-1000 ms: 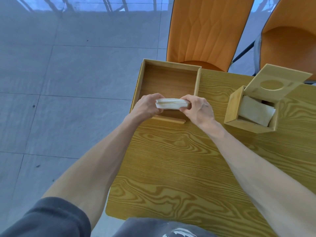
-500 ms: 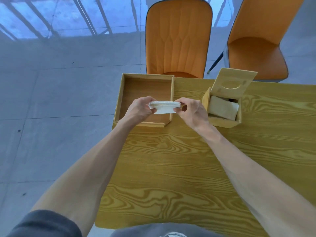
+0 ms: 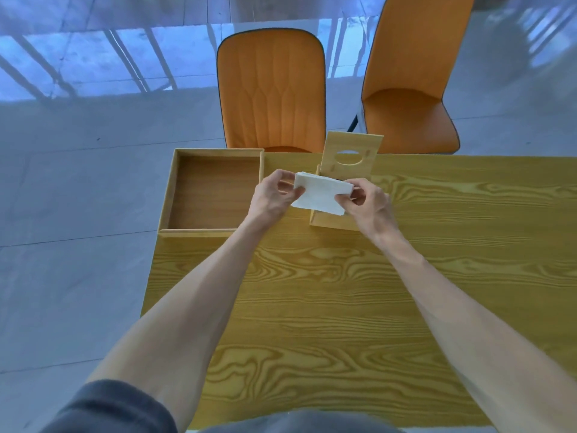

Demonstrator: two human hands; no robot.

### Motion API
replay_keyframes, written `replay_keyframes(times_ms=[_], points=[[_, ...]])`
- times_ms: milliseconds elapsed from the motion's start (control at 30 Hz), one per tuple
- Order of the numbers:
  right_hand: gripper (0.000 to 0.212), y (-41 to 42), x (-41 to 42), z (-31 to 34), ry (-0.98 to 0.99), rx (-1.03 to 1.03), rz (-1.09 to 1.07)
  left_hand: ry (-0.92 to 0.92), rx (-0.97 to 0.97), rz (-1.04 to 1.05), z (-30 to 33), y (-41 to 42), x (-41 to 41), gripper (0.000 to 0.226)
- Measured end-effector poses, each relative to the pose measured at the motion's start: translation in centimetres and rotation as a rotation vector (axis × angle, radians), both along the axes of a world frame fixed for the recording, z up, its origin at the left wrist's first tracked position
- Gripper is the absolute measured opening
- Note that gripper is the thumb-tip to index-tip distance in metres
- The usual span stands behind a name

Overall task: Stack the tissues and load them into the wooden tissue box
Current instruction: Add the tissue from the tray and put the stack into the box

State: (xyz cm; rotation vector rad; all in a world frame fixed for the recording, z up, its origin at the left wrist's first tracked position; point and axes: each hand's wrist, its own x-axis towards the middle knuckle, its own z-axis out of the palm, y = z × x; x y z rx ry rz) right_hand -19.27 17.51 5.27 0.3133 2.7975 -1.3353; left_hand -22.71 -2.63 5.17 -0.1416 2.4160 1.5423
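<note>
Fingers (image 3: 288, 190) of the left hand (image 3: 272, 198) pinch the left end of the tissue stack (image 3: 321, 195); fingers of the right hand (image 3: 368, 204) pinch its right end, thumb on the near face. The stack, white and folded, is held clear of the worktop (image 3: 343, 307), directly over the open wooden tissue box (image 3: 331, 221), whose front wall shows just beneath it. The hinged lid (image 3: 351, 157), with an oval slot, stands upright at 12 o'clock of the stack.

Compared with the frame half a second earlier, the stack has travelled from above the near right corner of the wooden tray (image 3: 215, 192) toward 3 o'clock and now hides the box opening; its broad face is turned toward the camera rather than edge-on. The tray lies at 9 o'clock of the hands, at the worktop's left edge. Two orange chairs (image 3: 271, 89) stand beyond the worktop at 12 o'clock.

No brand, label or writing is legible on any item.
</note>
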Motion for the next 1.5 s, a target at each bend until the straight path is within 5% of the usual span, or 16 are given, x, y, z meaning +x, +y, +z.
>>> replay_keyframes(times_ms=[600, 767, 967, 1067, 1167, 1333, 1500], points=[[0.033, 4.5, -3.3, -3.1, -0.044, 0.125, -0.162, -0.047, -0.332, 0.051, -3.3, 7.2, -2.9, 0.033], [0.015, 4.6, -4.1, -4.5, -0.081, 0.135, -0.208, -0.056, -0.283, 0.118, -4.0, 7.5, -2.8, 0.032], [0.043, 4.9, -4.7, -4.8, -0.132, 0.083, -0.218, -0.122, -0.281, 0.085, -4.1, 7.7, -3.4, 0.042], [0.045, 5.4, -5.6, -3.9, -0.166, 0.026, -0.203, -0.219, -0.213, 0.056, -3.0, 7.9, -4.5, 0.046], [0.036, 5.4, -7.5, -2.4, -0.344, -0.219, -0.365, -0.533, -0.007, 0.194, -1.0, 8.1, -6.3, 0.064], [0.085, 6.3, -9.9, 0.7, -0.673, -0.598, -0.422, -0.823, 0.178, 0.156, 1.9, 7.3, -8.5, 0.096], [0.096, 7.0, -10.7, 1.5, -0.77, -0.659, -0.338, -0.866, 0.184, 0.107, 3.4, 7.8, -9.8, 0.106]])
